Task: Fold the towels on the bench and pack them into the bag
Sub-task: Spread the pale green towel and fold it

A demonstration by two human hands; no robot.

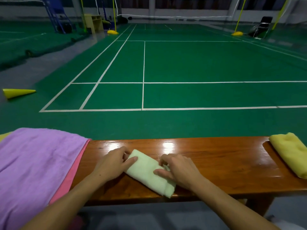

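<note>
A: Status?
B: Pale green terry towel [147, 171], folded oblong, mid glossy wooden tabletop [216, 156]. Left hand [113, 163] and right hand [177, 170] each pinch an end.
A: Others?
B: Three: purple [33, 163], pink [73, 176], folded yellow [292, 153].

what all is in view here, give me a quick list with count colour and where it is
pale green towel: 1, folded, middle of the bench under both hands
purple towel: 1, spread over the bench's left end
pink towel: 1, edge showing under the purple one
yellow towel: 1, folded, right end of the bench
bench: 1, glossy brown wood, across the foreground
cone: 1, yellow, lying on its side on the floor at left
court floor: green with white lines, beyond the bench
net posts: 2, yellow, on yellow bases at the far end
net: 1, white-edged, between the posts
bag: none in view
left hand: on the pale green towel's left end
right hand: fingers curled on its right part
</note>
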